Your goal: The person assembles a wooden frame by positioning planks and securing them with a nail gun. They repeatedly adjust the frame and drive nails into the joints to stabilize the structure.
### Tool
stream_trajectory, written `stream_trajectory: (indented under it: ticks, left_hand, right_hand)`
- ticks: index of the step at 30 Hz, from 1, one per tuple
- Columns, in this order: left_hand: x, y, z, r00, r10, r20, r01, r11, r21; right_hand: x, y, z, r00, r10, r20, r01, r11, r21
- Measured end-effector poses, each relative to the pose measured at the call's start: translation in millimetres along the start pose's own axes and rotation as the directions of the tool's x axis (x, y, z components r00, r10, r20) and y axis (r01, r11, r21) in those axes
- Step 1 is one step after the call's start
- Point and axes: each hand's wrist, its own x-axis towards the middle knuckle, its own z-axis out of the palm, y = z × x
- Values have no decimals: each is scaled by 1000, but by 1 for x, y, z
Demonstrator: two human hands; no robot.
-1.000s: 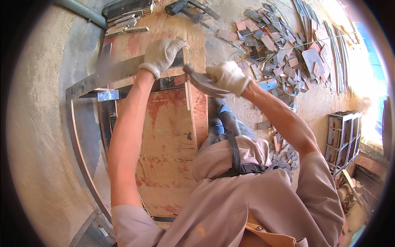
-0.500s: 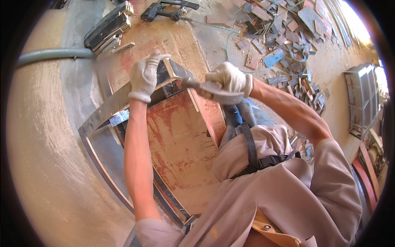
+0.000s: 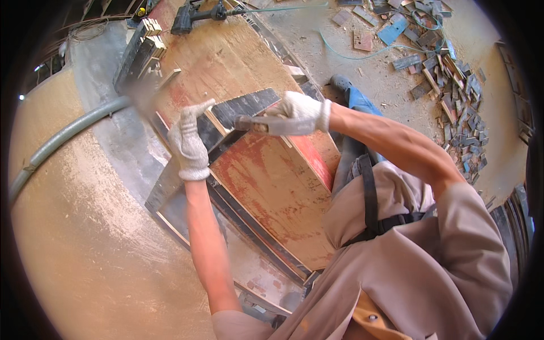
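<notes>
My left hand (image 3: 190, 144), in a white knit glove, grips the end of a black-faced plywood board (image 3: 198, 126), its thumb stretched toward the pale strip at the joint. That board belongs to a wooden form (image 3: 266, 192) with a red-stained plywood panel and dark side rails. In my gloved right hand (image 3: 297, 110) is a hammer (image 3: 275, 126), its metal head above the form's corner; the handle is mostly hidden by the hand. A dark board (image 3: 243, 107) slants across the corner, just beyond the hammer head. Whether a nail stands there cannot be made out.
A black nail gun (image 3: 195, 17) with a thin green hose lies on the plywood surface ahead. Stacked black-faced strips (image 3: 139, 54) stand left of it. A grey pipe (image 3: 68, 136) curves across the left. Scrap wood pieces (image 3: 453, 107) litter the floor at right.
My view has swung, so the scene sits differently. The hammer has changed its angle and now lies nearly level above the corner. My left hand stays at the board's end.
</notes>
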Motion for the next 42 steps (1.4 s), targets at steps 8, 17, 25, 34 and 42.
stream_trajectory:
  ticks: [8,17,25,34,42]
  left_hand:
    - [-1,6,3,1000,-11,-1,11,1000,-6]
    - [-1,8,11,996,18,-91,-15,999,36]
    - [1,15,11,988,-59,-140,56,998,-23]
    - [0,12,13,983,-19,-185,1,995,-99]
    - [-1,-3,15,974,-17,-226,-15,990,-137]
  right_hand:
    - [16,10,11,900,-413,-141,404,910,-89]
    - [8,-8,-17,949,-312,-44,304,943,-136]
    - [7,-22,-6,939,-344,20,341,920,-191]
    - [11,-70,-35,752,-659,-14,567,659,-494]
    - [29,-91,-39,759,-629,170,552,483,-680]
